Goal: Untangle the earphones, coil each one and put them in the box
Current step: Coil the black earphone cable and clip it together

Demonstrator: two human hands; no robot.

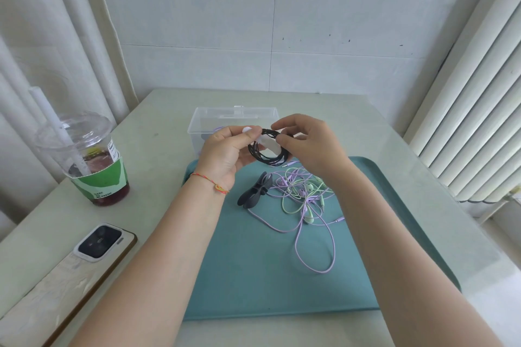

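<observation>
Both forearms were stretched forward over the teal tray, and the hands were raised above its far edge, just in front of the clear plastic box. The left hand was turned palm inward, a red string bracelet showing at the wrist; its thumb and fingers were curled and pinched a white clip together with one side of the black earphone coil. The right hand was arched over from the other side, knuckles up, and its fingertips were closed on the opposite edge of the same coil, which was held in the air between the two hands. Below them, on the tray, a tangle of purple and green earphones was left lying, with dark clips touching its left side. Something purple was seen dimly inside the box, too hidden to identify. On the table, well to the left, a lidded drink cup and a phone were set.
</observation>
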